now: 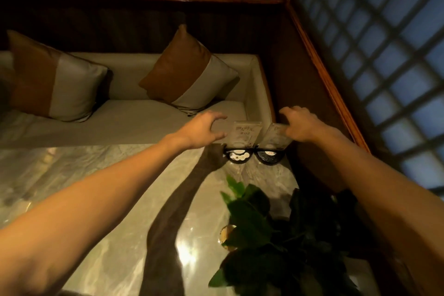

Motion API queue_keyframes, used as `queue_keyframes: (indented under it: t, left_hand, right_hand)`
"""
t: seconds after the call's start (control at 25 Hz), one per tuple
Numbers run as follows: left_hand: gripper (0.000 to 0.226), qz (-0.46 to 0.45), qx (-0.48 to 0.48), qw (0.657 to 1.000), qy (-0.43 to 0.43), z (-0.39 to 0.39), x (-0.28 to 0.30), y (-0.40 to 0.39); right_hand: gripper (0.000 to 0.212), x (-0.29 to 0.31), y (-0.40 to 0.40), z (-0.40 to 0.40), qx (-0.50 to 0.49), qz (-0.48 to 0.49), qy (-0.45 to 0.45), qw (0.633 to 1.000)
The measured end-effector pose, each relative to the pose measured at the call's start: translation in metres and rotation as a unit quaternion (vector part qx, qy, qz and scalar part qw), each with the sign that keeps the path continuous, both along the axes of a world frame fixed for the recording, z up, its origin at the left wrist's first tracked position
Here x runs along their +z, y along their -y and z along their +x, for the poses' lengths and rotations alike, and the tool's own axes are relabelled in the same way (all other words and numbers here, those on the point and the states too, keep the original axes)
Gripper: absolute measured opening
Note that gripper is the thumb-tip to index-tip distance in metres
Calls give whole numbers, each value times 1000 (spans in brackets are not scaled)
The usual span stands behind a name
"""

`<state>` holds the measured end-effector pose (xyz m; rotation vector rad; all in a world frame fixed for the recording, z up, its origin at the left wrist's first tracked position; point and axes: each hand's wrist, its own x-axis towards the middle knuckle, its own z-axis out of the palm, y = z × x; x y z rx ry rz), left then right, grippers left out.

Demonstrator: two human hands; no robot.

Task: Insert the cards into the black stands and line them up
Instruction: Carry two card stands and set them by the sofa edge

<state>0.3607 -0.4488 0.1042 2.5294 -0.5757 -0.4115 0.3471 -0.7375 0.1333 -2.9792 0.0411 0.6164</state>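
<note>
- Left hand (204, 127): grip open, fingers spread, empty, just left of the left card (242, 132).
- Right hand (301, 124): grip closed on the right card (274, 137).
- Both cards stand in black stands (237, 156) side by side at the surface's (96, 175) far edge.

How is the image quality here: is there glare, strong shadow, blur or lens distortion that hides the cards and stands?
Head view: dim, warm light; bright glare patches on the marble table; the left hand and its arm cast a dark shadow up to the left stand. Wide-angle bending curves the window lattice. The plant is dark. Writing on the left card is too soft to read.
</note>
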Motion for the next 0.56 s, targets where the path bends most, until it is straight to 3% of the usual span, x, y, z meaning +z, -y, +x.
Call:
queue_keyframes:
  t: [0.12, 0.4, 0.56]
  left_hand:
    - [59, -9, 23, 999, 21, -23, 37, -56]
    - [59, -72, 131, 983, 103, -134, 72, -201]
    - [57, -82, 182, 976, 88, -201, 62, -289]
  right_hand:
    - [66, 37, -48, -6, 19, -5, 41, 999]
    - [71, 61, -222, -73, 70, 143, 204, 966]
    - [75, 37, -324, -130, 100, 213, 190, 953]
